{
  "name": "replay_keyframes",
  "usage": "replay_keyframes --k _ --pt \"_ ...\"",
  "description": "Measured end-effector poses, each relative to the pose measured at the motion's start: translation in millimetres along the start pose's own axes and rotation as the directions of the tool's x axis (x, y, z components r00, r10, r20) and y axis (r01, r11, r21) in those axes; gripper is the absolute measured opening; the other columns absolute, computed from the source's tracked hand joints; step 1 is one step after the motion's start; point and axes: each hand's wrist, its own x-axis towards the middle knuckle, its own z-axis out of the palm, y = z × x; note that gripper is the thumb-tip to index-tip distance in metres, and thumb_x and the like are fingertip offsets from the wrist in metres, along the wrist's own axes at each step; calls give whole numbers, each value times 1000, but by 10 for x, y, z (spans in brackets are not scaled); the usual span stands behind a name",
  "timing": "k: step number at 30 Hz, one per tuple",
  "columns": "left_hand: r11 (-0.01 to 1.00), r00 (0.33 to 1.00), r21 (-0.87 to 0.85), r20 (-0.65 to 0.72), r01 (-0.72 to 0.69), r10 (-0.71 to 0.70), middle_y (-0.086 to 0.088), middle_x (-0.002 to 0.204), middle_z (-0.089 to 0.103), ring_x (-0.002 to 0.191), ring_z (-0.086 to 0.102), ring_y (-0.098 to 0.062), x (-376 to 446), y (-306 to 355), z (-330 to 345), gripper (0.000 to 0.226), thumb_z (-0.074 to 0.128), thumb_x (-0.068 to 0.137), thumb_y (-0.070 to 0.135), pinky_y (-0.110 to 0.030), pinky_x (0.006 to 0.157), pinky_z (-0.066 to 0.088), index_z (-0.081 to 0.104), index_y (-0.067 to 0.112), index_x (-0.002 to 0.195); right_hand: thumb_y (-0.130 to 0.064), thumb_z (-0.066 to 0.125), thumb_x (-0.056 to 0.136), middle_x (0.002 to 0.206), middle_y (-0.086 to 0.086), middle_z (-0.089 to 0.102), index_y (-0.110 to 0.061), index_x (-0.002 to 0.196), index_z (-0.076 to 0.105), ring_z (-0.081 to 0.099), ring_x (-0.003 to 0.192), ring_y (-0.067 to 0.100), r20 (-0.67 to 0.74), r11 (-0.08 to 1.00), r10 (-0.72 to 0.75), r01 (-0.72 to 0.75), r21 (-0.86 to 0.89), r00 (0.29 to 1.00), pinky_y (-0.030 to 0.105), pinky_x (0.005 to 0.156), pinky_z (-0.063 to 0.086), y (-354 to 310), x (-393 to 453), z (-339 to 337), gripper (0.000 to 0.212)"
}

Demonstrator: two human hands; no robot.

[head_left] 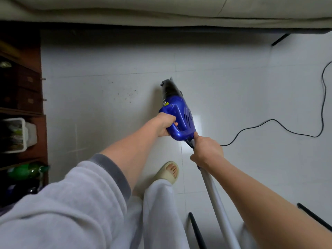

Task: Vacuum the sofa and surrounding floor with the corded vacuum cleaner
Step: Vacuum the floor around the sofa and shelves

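Observation:
A blue corded vacuum cleaner with a dark dust cup points down at the white tiled floor. My left hand grips its blue handle loop. My right hand holds the grey tube where it meets the vacuum's rear end. The black cord runs from there across the floor to the right. The beige sofa spans the top of the view. Dark crumbs lie on the tiles left of the nozzle.
A dark wooden shelf unit stands at the left with a white bin and green bottles. My foot in a beige slipper is below the vacuum. Black bars show at the bottom right.

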Motion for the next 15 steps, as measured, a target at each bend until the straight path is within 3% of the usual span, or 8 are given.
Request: replay_keyframes --k 5,10,15 --pt "999 1000 -36 -15 22 -23 -4 83 56 76 56 -13 -112 -220 -509 38 46 96 5 -34 80 51 44 5 134 -6 55 83 89 3 49 -14 126 37 48 79 23 48 999 -29 30 -32 998 30 63 39 -475 -184 114 48" --pt "997 998 -46 -37 56 -58 -4 80 55 70 54 -12 -197 -508 -990 33 44 97 6 -33 79 50 47 3 130 -12 56 87 90 1 53 -15 130 35 52 80 23 43 998 -54 55 -20 998 30 62 40 -912 -379 432 48" --pt "992 996 -101 -41 74 -79 -4 79 54 68 54 -12 -302 -797 -1451 34 45 96 6 -32 76 50 48 3 129 -3 53 81 101 5 63 -14 128 35 59 86 24 91 994 -77 83 -65 993 30 64 42 -1308 -563 595 51"
